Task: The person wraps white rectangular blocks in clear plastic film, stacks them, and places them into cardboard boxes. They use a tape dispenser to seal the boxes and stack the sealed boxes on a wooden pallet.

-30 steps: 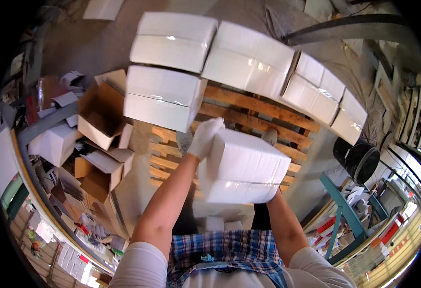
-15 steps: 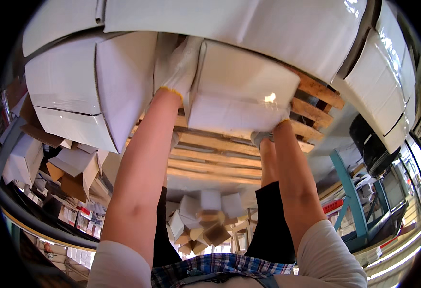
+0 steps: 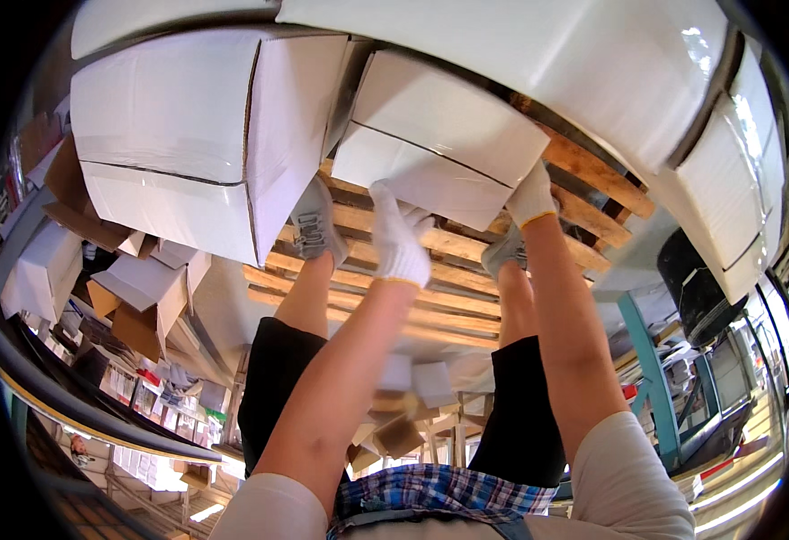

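Loosely spread, left hand [image 3: 400, 238] is at the near edge of a white carton [image 3: 441, 126], dark-seamed lengthwise; right hand [image 3: 531, 193], closure not discernible, is at its right end, the carton over a wooden pallet [image 3: 594, 178] beside a white box [image 3: 170, 108].

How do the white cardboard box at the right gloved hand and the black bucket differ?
Shape: the white rectangular cardboard box has flat faces; the black bucket is rounded. Place: the box is over the slatted wooden pallet; the bucket is off to its right. Contact: the white-gloved right hand touches the box, not the bucket.
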Motion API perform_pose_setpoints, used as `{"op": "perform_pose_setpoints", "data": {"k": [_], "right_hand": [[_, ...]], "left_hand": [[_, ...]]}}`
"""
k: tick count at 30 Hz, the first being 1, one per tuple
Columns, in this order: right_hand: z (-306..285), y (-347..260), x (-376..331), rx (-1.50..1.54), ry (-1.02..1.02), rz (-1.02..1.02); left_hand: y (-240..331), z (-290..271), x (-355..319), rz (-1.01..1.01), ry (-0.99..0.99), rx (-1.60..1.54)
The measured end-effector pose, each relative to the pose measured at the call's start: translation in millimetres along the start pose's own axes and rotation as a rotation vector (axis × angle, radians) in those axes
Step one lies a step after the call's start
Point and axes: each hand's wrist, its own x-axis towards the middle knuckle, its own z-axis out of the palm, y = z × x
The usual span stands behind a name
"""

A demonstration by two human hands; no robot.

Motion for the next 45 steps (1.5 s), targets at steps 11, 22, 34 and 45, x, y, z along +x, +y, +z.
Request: {"op": "perform_pose_setpoints", "data": {"k": [11, 22, 34, 45], "right_hand": [[24, 4, 10, 0.070, 0.123, 0.017], [40, 1, 19, 0.075, 0.126, 0.011], [53, -24, 23, 0.086, 0.122, -0.008], [40, -1, 5, 0.108, 0.196, 0.014]], "left_hand": [[-51, 0, 90, 0.210, -0.694, 0.615], [-48, -1, 125, 0.689, -0.645, 1.187], [-56, 23, 133, 0.828, -0.533, 1.471], [-29, 30, 104, 0.758, -0.571, 1.360]]}}
